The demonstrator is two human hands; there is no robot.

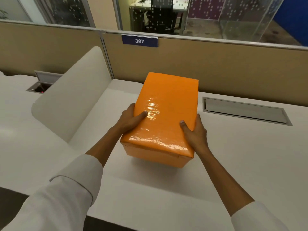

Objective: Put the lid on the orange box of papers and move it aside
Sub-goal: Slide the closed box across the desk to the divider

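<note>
Lid [168,104] is already on the orange box [160,157], dead center on the desk [241,155]. My left hand [131,120] at 9 and right hand [194,132] at 3 clamp the sides, thumbs pressing the top, so it stays shut for sliding aside.

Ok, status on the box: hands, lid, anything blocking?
Left hand and right hand clamp the orange box by its sides. Lid on. Near end looks raised off the desk. Nothing blocking.

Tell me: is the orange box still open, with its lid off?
No: the lid covers the orange box, gripped by left hand and right hand.
</note>
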